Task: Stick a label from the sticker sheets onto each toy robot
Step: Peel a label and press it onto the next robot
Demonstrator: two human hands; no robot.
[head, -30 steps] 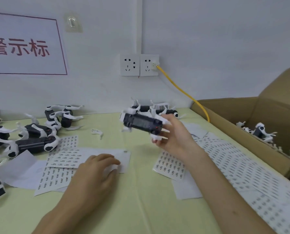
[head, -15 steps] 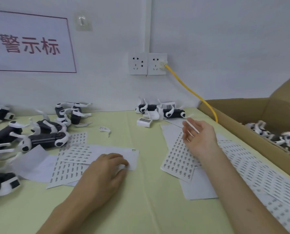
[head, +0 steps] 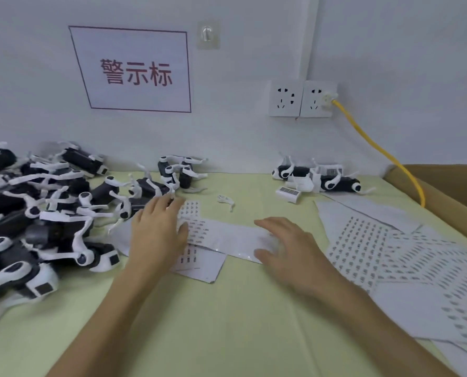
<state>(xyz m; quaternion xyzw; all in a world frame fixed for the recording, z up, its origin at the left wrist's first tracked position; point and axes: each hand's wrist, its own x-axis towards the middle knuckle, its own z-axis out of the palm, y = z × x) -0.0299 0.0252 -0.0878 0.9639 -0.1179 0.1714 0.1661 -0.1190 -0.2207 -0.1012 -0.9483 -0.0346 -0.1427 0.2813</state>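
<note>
Sheet (head: 227, 238) lies on the table (head: 227, 336) just beside the piled robots (head: 50, 213), with the left hand (head: 159, 235) and right hand (head: 292, 248) both spread flat on it, pinching nothing; we judge a label (head: 197, 229), once peeled, may fold, or the loose sheet slip.

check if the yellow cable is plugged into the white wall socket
Plugged in: the yellow cable enters the right white wall socket through a plug.
</note>
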